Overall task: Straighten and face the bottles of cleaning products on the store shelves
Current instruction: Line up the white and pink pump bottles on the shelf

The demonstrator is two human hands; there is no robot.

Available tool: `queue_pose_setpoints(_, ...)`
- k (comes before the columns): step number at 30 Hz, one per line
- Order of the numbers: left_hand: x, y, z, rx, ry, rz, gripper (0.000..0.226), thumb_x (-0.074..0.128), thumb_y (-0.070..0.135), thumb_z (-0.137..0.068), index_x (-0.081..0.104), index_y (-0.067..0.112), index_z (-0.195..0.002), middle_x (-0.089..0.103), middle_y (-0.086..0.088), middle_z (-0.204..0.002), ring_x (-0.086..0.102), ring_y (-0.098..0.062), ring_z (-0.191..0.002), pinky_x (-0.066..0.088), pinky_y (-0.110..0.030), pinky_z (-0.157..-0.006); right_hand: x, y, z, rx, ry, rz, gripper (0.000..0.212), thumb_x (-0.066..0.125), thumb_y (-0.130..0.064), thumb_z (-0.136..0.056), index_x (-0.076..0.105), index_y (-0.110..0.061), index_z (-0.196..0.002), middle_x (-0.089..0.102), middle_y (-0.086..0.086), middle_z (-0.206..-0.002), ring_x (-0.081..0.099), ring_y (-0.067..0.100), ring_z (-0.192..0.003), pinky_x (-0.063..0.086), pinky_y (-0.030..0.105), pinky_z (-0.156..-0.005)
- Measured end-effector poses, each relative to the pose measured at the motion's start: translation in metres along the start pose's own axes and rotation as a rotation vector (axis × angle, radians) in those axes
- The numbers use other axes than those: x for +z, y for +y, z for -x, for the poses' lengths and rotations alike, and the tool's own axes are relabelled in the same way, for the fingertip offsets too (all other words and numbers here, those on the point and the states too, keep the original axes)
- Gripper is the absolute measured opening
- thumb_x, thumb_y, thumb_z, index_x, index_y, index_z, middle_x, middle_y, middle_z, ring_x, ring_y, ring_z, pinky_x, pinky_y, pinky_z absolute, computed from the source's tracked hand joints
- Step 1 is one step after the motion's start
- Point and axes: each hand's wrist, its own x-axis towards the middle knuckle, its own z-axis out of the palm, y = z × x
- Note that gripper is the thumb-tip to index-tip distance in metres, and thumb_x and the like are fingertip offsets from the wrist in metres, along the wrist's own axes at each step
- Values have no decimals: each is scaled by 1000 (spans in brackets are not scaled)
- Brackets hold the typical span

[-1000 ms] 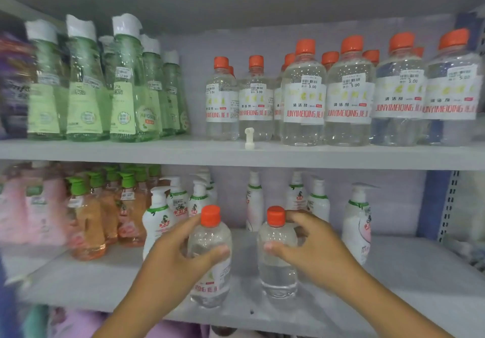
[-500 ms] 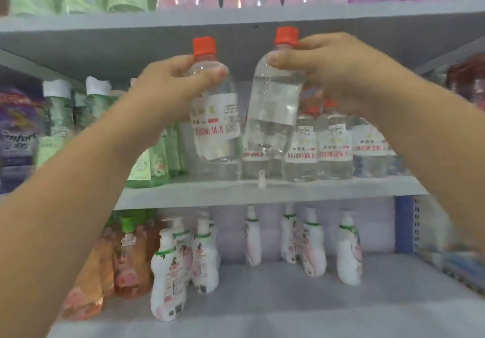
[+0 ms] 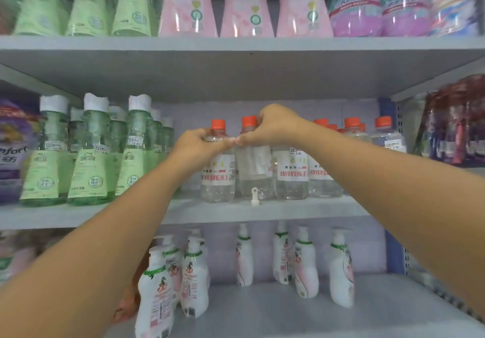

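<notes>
Fingers of my left hand curl around the shoulder of a clear bottle with an orange cap, and my right hand grips the neck of a second clear bottle just beside it. Both bottles stand upright on the middle shelf, at the left end of the same-label row and right of the green bottles. I see the first label facing front, the second turned away.

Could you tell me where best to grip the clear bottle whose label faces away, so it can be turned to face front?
Probably the shoulder just under the orange cap, from the front and above, as the right hand does: the clear bottle stands upright, hemmed in by neighbouring bottles, leaving only its narrow top free.
</notes>
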Motion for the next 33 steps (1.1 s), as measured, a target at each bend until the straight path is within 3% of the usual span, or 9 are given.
queue_pose_setpoints(3,4,-6,-1,49,55,-264,49,65,72,-85,68,40,-122,58,3,-122,63,-16,-95,48,-27,-77,3,2,-4,-62,35,140,62,74,-73,-71,68,-16,-97,62,-3,-84,63,21,-86,44,32,-67)
queue_pose_setpoints(6,5,-10,2,63,7,-315,63,49,73,-93,54,34,-143,58,-7,-136,63,-23,-109,51,-37,-96,3,8,-9,-165,71,335,86,61,-81,-77,54,-22,-139,64,-1,-127,52,28,-127,39,39,-101)
queue_pose_setpoints(8,0,-15,11,12,-11,-218,72,50,70,-95,38,33,-155,54,-3,-146,60,-20,-118,47,-35,-96,0,11,-13,-204,24,423,86,52,-81,-85,45,-26,-150,56,0,-145,38,30,-143,26,47,-116)
queue_pose_setpoints(10,-6,-25,24,-75,-40,-149,80,64,56,-92,28,33,-160,56,7,-139,64,-16,-110,51,-32,-87,-8,13,-17,-226,-55,394,65,43,-73,-95,55,-29,-142,62,-1,-130,47,25,-135,33,46,-110)
queue_pose_setpoints(13,-4,-39,36,-47,-53,-207,85,77,35,-87,32,37,-158,60,12,-132,69,-9,-95,58,-37,-86,-20,13,-21,-212,-150,167,36,50,-44,-104,67,-29,-131,66,-11,-116,60,5,-89,45,31,-82)
queue_pose_setpoints(17,5,-48,38,33,-28,-71,80,85,36,-82,41,45,-148,63,28,-116,72,4,-85,62,-42,-86,-25,10,-30,-223,-142,215,24,61,-33,-100,74,-28,-119,69,-12,-113,63,16,-104,49,32,-90)
queue_pose_setpoints(23,8,-53,39,7,-48,-83,72,83,59,-76,45,53,-136,62,28,-114,71,1,-86,62,-36,-78,-11,13,-37,-137,-49,163,55,69,-56,-89,75,-5,-106,64,11,-77,59,24,-70,51,35,-68)
queue_pose_setpoints(28,9,-54,37,-21,-38,-41,75,85,52,-78,46,47,-142,64,24,-115,70,2,-85,56,-25,-68,-16,18,-38,-167,-80,137,46,61,-57,-95,77,-14,-100,74,7,-99,69,24,-89,53,35,-75)
queue_pose_setpoints(33,9,-56,36,-22,-40,-21,66,85,50,-78,42,58,-127,65,22,-117,71,6,-79,59,-28,-70,-9,15,-41,-141,-33,148,49,66,-56,-92,76,-8,-96,70,9,-79,66,24,-72,56,34,-72)
